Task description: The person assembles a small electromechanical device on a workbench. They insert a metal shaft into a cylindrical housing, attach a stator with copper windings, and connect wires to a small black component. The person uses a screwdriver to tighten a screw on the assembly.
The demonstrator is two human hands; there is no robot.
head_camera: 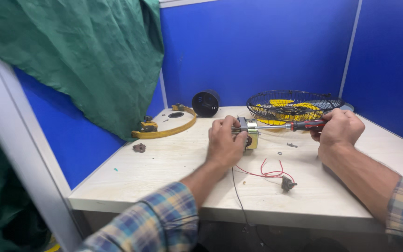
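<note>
At frame centre, left hand (225,142) grips the motor (249,132); right hand (339,130) grasps the screwdriver (295,125). Keep the shaft level and press inward.

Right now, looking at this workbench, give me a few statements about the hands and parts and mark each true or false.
1. The left hand grips the small fan motor. True.
2. The right hand holds pliers. False: it holds a red-handled screwdriver.
3. The wire fan guard sits behind the screwdriver. True.
4. Red wires hang off the desk edge. False: they lie on the desk.
</note>
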